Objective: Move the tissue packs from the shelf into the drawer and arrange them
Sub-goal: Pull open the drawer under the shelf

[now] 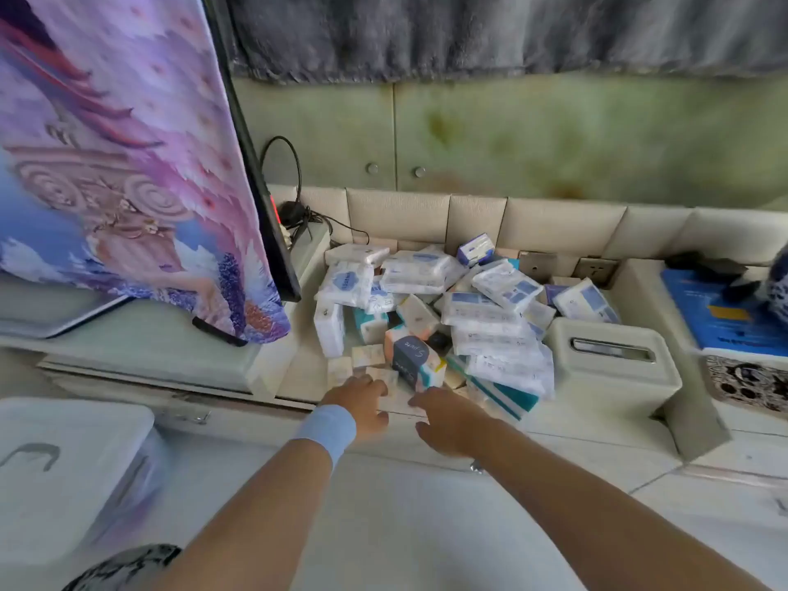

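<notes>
A loose heap of several tissue packs (482, 309), mostly white with blue print, lies on the low shelf (298, 377) between the covered screen and a tissue box. A dark grey and orange pack (411, 356) stands at the front of the heap, with small flat beige packs (366, 355) beside it. My left hand (358, 400), with a light blue wristband, reaches to the front edge of the heap, fingers curled down over the small flat packs. My right hand (452, 420) hovers just right of it, fingers loosely bent, holding nothing. The drawer is not in view.
A screen under a purple patterned cloth (128, 164) stands on the left. A beige tissue box (609, 368) sits right of the heap, a blue box (720, 317) beyond it. Cables and a power strip (298, 223) lie at the back left. A white container (64, 471) is at lower left.
</notes>
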`<state>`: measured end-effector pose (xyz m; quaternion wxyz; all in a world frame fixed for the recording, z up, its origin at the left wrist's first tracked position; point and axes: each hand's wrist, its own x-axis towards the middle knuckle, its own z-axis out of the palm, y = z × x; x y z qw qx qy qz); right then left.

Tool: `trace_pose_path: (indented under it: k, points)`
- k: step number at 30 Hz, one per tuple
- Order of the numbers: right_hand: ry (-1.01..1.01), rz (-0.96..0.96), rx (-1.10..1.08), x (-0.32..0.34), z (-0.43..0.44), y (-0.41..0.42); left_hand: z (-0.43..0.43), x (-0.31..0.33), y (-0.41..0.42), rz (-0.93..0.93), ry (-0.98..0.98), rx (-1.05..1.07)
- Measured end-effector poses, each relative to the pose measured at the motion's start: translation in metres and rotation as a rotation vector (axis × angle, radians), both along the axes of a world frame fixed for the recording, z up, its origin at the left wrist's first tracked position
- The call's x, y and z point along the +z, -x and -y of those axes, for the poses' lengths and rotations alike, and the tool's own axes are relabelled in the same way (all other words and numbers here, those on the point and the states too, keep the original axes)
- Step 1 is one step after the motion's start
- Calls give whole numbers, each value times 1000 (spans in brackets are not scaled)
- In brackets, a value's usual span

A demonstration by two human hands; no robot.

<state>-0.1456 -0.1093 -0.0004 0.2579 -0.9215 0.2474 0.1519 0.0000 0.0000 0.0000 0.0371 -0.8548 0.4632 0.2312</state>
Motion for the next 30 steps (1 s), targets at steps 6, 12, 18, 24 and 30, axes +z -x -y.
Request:
trace_pose_path:
  k: [6,12,18,24,30]
  points:
    - [124,-101,42,-23,-33,20,-37,-27,12,-13,-122,-60]
    - [241,-138,39,-45,-47,18,-30,-43,19,-61,-70,23]
    - [226,-97,-10,-39,-42,13,-28,-37,16,12,-138,-21]
    - [8,-84,4,-43,-49,34,-36,-19,31,-34,-361,-28]
    - [-68,-212,-65,-51,-59,77,-46,-27,70,-202,-386,35]
